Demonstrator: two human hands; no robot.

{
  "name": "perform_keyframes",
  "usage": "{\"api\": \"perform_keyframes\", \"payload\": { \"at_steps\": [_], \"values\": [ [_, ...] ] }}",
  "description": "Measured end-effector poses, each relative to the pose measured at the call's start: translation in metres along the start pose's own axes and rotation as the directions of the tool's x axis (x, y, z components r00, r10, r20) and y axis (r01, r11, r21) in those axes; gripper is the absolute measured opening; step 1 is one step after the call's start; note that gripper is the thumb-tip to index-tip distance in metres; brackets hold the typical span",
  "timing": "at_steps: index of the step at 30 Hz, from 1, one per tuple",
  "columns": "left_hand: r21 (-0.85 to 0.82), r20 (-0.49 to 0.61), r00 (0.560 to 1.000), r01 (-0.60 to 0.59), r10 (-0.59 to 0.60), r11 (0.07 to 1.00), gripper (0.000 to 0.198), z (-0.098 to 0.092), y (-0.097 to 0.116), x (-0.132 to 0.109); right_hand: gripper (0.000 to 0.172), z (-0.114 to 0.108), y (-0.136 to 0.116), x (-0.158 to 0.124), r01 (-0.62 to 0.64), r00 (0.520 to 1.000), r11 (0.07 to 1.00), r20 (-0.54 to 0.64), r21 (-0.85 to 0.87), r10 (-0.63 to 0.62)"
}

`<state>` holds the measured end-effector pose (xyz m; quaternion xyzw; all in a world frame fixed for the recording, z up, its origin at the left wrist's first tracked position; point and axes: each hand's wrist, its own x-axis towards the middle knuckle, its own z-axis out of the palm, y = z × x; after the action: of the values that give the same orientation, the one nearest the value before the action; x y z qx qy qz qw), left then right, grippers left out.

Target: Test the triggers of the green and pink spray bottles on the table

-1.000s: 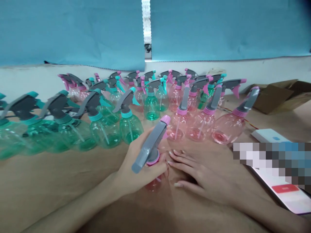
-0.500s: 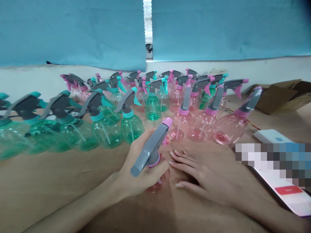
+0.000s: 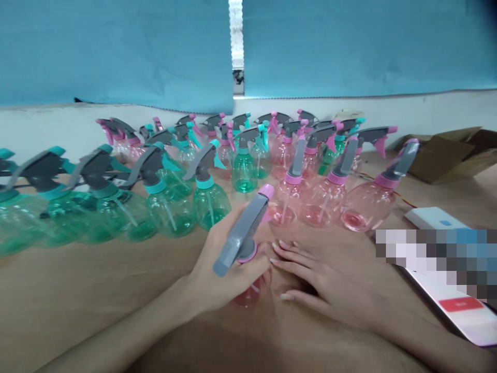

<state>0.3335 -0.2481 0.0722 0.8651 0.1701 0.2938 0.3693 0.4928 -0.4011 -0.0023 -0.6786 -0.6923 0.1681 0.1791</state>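
- A translucent pink, round-bodied plastic spray bottle with a grey trigger head and pink nozzle (image 3: 244,233) is sitting in the left hand (image 3: 207,272), low over the brown tabletop (image 3: 97,300); whether its base is touching is hard to tell.
- The left fingers are curling around its neck and upper body, closed on it, with the thumb lying below the pink collar.
- It is probably light and a little top-heavy; the smooth body is likely slippery and slightly flexible, the head stiffer. The neck, just under the collar, is offering the surest hold, clear of the trigger.
- The right hand (image 3: 326,280) is resting palm down just beside it, fingers spread loosely and holding nothing visible.
- Beyond, three matching pink bottles (image 3: 318,199) are standing to the right, and a row of green ones with turquoise collars (image 3: 169,212) to the left.
- Further right, a crumpled brown cardboard box (image 3: 438,155) is lying near the wall.
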Motion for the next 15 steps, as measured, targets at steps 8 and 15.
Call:
{"api": "perform_keyframes", "payload": {
  "at_steps": [8,15],
  "values": [
    [-0.059,-0.02,0.998,-0.064,0.063,0.996,0.038,0.0041,-0.0069,-0.0046,0.06,-0.0012,-0.0015,0.0001,-0.005,1.0,0.999,0.017,-0.04,0.006],
    [-0.108,-0.025,0.997,-0.076,0.073,0.991,0.039,0.0046,-0.0045,-0.002,0.061,-0.0007,0.0,-0.0003,-0.002,0.999,0.996,0.037,-0.091,0.006]
  ]
}}
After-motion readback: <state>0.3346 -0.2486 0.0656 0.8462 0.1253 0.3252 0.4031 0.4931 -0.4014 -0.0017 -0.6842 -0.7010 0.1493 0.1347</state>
